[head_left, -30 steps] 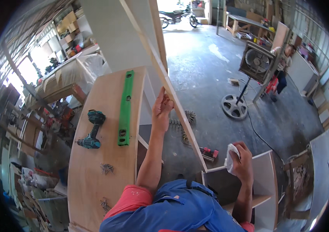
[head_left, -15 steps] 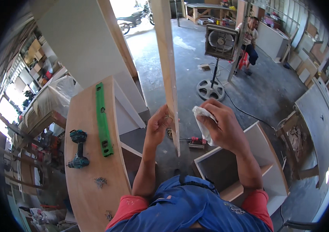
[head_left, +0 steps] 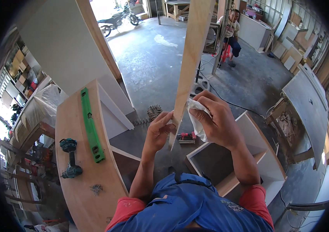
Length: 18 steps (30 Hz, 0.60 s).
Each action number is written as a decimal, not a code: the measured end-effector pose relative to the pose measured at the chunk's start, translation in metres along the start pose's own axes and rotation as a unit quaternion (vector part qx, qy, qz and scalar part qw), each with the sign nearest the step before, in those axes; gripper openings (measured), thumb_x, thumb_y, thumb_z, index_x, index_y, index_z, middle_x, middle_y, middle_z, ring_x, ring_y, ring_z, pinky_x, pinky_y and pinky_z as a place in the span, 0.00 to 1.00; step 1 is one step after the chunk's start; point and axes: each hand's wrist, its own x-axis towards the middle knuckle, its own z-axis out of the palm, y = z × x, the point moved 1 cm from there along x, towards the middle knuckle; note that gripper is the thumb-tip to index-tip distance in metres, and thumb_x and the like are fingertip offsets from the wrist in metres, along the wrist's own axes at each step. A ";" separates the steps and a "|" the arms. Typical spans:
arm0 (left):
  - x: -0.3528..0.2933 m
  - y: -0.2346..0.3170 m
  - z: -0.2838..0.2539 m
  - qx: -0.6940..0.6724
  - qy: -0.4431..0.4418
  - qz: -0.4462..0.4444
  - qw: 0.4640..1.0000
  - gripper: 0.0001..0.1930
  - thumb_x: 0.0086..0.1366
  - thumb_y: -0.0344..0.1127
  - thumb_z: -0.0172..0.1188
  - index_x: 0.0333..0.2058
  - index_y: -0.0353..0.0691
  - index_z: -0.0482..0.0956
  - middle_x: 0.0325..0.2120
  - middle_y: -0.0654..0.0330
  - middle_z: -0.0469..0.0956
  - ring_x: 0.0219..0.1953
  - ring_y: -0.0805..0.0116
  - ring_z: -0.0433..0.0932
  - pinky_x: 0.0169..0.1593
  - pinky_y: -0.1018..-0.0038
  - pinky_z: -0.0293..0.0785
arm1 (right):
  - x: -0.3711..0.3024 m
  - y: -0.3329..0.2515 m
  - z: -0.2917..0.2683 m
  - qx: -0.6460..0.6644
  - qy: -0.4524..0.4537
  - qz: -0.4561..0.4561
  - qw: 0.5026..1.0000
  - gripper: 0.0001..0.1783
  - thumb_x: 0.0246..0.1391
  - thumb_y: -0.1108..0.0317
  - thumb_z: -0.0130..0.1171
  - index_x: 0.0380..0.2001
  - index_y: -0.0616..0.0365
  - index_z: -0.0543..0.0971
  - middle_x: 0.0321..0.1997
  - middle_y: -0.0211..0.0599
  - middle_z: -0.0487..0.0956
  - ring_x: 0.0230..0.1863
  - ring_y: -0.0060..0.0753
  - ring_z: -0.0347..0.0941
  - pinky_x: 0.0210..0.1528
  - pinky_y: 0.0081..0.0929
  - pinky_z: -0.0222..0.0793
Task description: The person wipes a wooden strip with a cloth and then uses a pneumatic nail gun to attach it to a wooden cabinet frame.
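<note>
I'd keep the left hand (head_left: 157, 133) pinching the wooden strip (head_left: 188, 73) firmly and draw the cloth lightly and evenly along the grain. Its fingers and thumb grip the strip's edge near the lower end, forearm rising steeply. My right hand (head_left: 220, 125) bunches a white cloth (head_left: 199, 129) against the strip's right side, forearm slanting inward; how hard it presses, I cannot tell. A drill (head_left: 72, 159) lies toward the cabinet top's (head_left: 71, 116) left edge, a green level (head_left: 92, 133) along its right; a red nailer (head_left: 187, 137) sits on the floor (head_left: 141, 85).
</note>
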 end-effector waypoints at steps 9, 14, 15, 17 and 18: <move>0.001 0.000 0.006 -0.023 0.002 -0.041 0.999 0.22 0.68 0.27 0.57 0.60 0.33 0.73 0.45 0.59 0.74 0.45 0.69 0.79 0.47 0.74 0.77 | -0.006 -0.002 -0.007 0.015 0.072 -0.010 0.997 0.10 0.62 0.71 0.59 0.36 0.70 0.78 0.37 0.45 0.76 0.34 0.47 0.76 0.38 0.35 0.69; -0.001 -0.008 0.006 -0.051 -0.011 -0.036 0.998 0.22 0.68 0.28 0.57 0.61 0.32 0.72 0.44 0.58 0.74 0.45 0.67 0.80 0.47 0.73 0.78 | -0.004 -0.005 -0.011 -0.012 0.070 -0.016 0.997 0.11 0.61 0.70 0.60 0.37 0.70 0.79 0.37 0.46 0.76 0.34 0.47 0.76 0.38 0.35 0.69; -0.001 -0.008 0.007 -0.037 -0.017 -0.023 0.999 0.22 0.68 0.28 0.57 0.61 0.32 0.72 0.45 0.58 0.74 0.45 0.67 0.80 0.47 0.73 0.78 | -0.003 -0.005 -0.012 -0.015 0.074 -0.016 0.997 0.11 0.61 0.70 0.60 0.37 0.70 0.79 0.37 0.46 0.76 0.34 0.47 0.76 0.38 0.35 0.69; -0.003 -0.012 0.007 -0.035 -0.025 -0.008 0.999 0.22 0.68 0.29 0.58 0.60 0.32 0.73 0.44 0.58 0.74 0.44 0.67 0.80 0.47 0.73 0.78 | 0.001 -0.008 -0.015 -0.035 0.071 -0.036 0.996 0.11 0.62 0.69 0.60 0.37 0.70 0.79 0.37 0.46 0.76 0.34 0.46 0.76 0.38 0.35 0.69; -0.004 -0.013 0.006 -0.034 -0.028 0.004 0.999 0.22 0.68 0.29 0.58 0.60 0.32 0.73 0.44 0.58 0.74 0.44 0.67 0.80 0.46 0.73 0.78 | 0.003 -0.009 -0.017 -0.035 0.075 -0.037 0.996 0.11 0.62 0.69 0.60 0.37 0.70 0.79 0.37 0.46 0.76 0.34 0.46 0.76 0.38 0.35 0.69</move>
